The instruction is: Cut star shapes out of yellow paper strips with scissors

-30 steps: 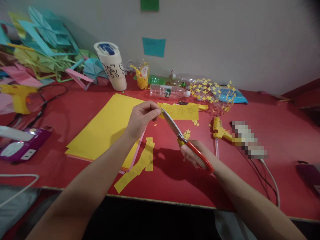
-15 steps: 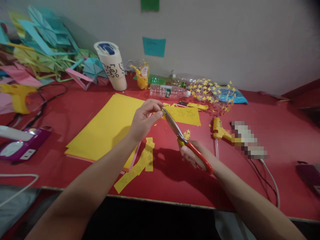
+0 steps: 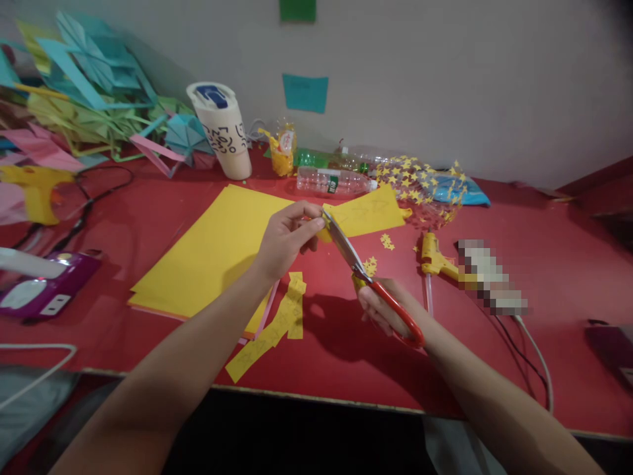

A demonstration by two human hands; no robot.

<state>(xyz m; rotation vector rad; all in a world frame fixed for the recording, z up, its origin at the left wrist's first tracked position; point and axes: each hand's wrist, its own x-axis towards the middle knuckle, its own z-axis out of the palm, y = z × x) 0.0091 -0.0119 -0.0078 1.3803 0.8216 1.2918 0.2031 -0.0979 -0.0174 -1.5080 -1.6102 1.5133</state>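
Observation:
Near the middle, my left hand (image 3: 291,234) pinches the end of a yellow paper strip (image 3: 370,210) that carries faint drawn stars and slants up to the right. My right hand (image 3: 383,307) grips the red-handled scissors (image 3: 349,254), whose blade tips lie at the strip beside my left fingertips. Small cut yellow stars (image 3: 388,242) rest on the red table (image 3: 336,359). More marked yellow strips (image 3: 289,310) overlap below my left hand, next to a stack of yellow sheets (image 3: 198,257).
Plastic bottles (image 3: 333,181), a bottle covered in yellow stars (image 3: 420,181) and a white tumbler (image 3: 222,132) stand or lie behind. A yellow glue gun (image 3: 432,256) is right, another (image 3: 37,191) left, near folded paper shapes (image 3: 99,72).
The strip has turned in my left hand, its right end now higher, uncovering a small group of cut stars below it. The scissors have shifted slightly right.

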